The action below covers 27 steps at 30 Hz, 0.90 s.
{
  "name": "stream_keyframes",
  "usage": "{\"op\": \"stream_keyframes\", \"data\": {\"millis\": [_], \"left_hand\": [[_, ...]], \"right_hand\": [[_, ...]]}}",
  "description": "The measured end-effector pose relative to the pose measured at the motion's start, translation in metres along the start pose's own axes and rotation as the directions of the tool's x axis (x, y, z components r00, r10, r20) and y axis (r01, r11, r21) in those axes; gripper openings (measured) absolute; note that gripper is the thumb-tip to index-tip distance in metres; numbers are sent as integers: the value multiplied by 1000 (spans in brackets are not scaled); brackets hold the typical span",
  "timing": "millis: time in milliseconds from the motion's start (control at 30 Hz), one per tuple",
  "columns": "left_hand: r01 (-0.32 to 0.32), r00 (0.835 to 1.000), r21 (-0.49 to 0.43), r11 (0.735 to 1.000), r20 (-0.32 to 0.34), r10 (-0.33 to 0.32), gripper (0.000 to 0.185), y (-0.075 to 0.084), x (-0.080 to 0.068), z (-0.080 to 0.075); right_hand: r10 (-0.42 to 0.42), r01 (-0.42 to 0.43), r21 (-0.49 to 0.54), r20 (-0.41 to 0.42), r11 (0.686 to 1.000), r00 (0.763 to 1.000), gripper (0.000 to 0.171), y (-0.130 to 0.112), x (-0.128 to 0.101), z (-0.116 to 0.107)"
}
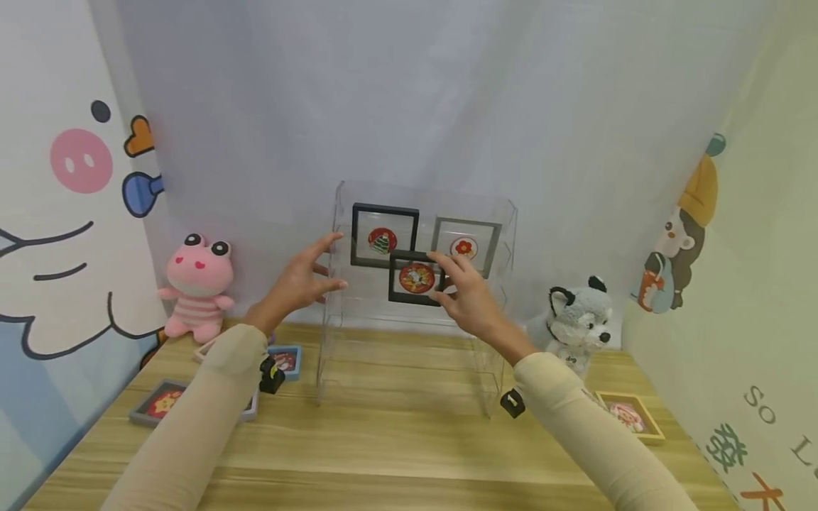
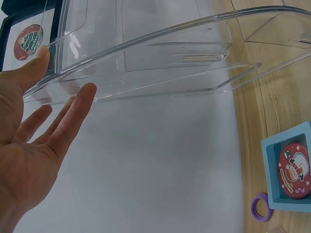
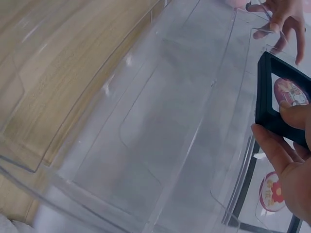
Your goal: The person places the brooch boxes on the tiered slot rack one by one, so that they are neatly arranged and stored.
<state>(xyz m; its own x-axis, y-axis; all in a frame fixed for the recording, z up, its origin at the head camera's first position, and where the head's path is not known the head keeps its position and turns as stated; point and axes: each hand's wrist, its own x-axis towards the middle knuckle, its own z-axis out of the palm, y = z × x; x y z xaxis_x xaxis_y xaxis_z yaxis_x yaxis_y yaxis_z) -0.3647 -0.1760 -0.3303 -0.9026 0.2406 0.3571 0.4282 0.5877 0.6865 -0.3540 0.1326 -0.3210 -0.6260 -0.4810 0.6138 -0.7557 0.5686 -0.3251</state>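
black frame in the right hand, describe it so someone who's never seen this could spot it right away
Find the clear acrylic shelf at the back of the wooden table. Two frames stand on its upper tier; the black frame sits lower, in front of them, pinched by the right hand. It holds a red round badge and is the only frame being held.

A small black square frame [image 1: 415, 277] with a round red badge behind its clear front is held upright at the middle tier of a clear acrylic shelf [image 1: 409, 333]. The shelf stands on the wooden surface [image 1: 396, 447], two similar frames upright on its top tier.
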Motion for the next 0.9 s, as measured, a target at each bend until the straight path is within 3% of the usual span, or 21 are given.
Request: {"op": "stream_keyframes", "data": {"millis": [600,900], "left_hand": [[34,999,14,999,-16,-34,86,3,-1,0],[28,1000,5,1000,-14,-28,86,3,-1,0]], "right_hand": [[-69,69,-36,-11,997,998,65,-7,17,40],[-47,49,-82,25,995,999,62,-7,19,52]]}}
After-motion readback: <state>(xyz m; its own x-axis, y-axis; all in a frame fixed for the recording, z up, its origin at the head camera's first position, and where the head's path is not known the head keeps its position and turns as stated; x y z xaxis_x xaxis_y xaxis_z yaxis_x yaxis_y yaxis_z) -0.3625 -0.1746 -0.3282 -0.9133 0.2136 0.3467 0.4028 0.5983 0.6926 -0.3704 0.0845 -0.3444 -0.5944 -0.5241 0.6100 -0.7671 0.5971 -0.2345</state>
